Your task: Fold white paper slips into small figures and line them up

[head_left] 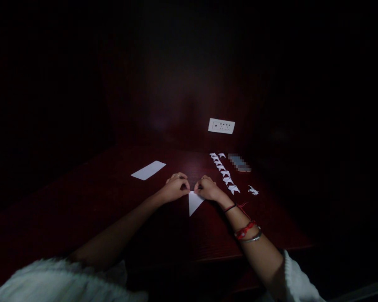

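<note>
A white paper folded into a triangle lies on the dark red table, its point toward me. My left hand pinches its upper left corner with curled fingers. My right hand pinches the upper right corner the same way. Red string bracelets and a metal bangle circle my right wrist.
A flat white paper sheet lies to the left of my hands. A row of several small folded white paper figures runs to the right, one more figure apart. A phone lies beyond them. A white socket plate is on the wall.
</note>
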Motion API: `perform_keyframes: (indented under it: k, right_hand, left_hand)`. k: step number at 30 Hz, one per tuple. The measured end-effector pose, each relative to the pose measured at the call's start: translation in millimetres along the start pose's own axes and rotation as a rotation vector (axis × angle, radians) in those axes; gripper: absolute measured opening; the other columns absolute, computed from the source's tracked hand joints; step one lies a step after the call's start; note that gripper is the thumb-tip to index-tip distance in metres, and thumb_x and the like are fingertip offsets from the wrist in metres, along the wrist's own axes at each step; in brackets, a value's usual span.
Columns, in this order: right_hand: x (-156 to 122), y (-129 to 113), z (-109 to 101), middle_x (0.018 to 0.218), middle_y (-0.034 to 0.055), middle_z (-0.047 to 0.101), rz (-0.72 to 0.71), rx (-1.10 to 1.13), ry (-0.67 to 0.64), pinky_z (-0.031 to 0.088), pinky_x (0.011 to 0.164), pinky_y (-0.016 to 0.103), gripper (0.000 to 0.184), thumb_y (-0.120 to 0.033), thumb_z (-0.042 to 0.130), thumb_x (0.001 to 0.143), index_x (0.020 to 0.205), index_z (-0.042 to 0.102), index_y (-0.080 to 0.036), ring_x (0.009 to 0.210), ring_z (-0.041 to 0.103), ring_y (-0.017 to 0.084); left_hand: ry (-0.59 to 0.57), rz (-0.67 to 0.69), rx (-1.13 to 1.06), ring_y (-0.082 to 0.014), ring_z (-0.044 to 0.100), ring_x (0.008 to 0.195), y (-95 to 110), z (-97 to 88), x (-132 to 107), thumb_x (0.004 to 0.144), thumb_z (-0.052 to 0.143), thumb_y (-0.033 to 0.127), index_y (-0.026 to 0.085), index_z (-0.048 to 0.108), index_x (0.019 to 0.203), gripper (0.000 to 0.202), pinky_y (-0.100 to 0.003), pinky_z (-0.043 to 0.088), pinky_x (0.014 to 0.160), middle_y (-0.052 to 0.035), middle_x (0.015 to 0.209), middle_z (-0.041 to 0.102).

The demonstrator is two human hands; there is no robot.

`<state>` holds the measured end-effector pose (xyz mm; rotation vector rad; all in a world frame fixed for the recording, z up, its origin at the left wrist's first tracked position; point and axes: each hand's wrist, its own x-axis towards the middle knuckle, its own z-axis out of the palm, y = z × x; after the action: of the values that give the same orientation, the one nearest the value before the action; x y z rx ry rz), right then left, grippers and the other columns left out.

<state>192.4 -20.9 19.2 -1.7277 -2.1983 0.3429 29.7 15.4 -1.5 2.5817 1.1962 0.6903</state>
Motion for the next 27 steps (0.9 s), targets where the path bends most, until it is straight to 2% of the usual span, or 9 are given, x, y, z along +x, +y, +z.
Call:
perform_keyframes:
  k: [7, 12, 19, 23, 27]
  right_hand:
    - [0, 0, -5, 0.087, 0.0034, 0.043, -0.115, 0.023, 0.184, 0.029, 0.073, 0.031, 0.012, -0.019, 0.043, 0.074, 0.078, 0.054, -0.018, 0.089, 0.038, 0.016]
    - [-3, -7, -8, 0.087, 0.0023, 0.043, -0.234, -0.022, 0.307, 0.026, 0.074, 0.03, 0.01, -0.023, 0.045, 0.075, 0.08, 0.053, -0.02, 0.088, 0.037, 0.016]
    - [-3, -5, -12, 0.085, 0.0013, 0.044, -0.301, 0.001, 0.314, 0.029, 0.073, 0.028, 0.009, -0.019, 0.046, 0.072, 0.077, 0.054, -0.018, 0.085, 0.039, 0.015]
    - [1, 8, -17, 0.082, 0.0012, 0.044, -0.272, 0.0, 0.288, 0.031, 0.073, 0.028, 0.008, -0.015, 0.046, 0.069, 0.072, 0.053, -0.017, 0.083, 0.041, 0.014]
    - [2, 20, -20, 0.082, 0.0021, 0.044, -0.231, -0.015, 0.326, 0.033, 0.073, 0.027, 0.008, -0.017, 0.045, 0.069, 0.071, 0.053, -0.016, 0.081, 0.043, 0.013]
  left_hand:
    - [0.136, 0.049, -0.009, -0.0216, 0.037, 0.101, 5, -6.9, 1, 0.072, 0.049, 0.026, 0.02, 0.057, 0.072, 0.01, -0.039, 0.029, 0.084, -0.0027, 0.106, 0.042]
    - [0.24, 0.118, 0.027, -0.0221, 0.032, 0.105, 17, -16.9, -1, 0.073, 0.047, 0.024, 0.02, 0.056, 0.071, 0.01, -0.041, 0.027, 0.086, -0.002, 0.11, 0.039]
    - [0.284, 0.191, 0.087, -0.0219, 0.029, 0.107, 21, -25.4, -3, 0.073, 0.047, 0.022, 0.019, 0.055, 0.07, 0.009, -0.039, 0.026, 0.088, -0.0016, 0.112, 0.036]
    - [0.328, 0.162, 0.097, -0.0222, 0.03, 0.106, 11, -30.7, -2, 0.072, 0.048, 0.021, 0.019, 0.055, 0.068, 0.008, -0.039, 0.026, 0.087, -0.0014, 0.112, 0.036]
    - [0.347, 0.105, 0.098, -0.0215, 0.034, 0.103, -3, -31.4, 1, 0.071, 0.049, 0.021, 0.019, 0.055, 0.068, 0.007, -0.038, 0.028, 0.086, -0.0013, 0.11, 0.037]
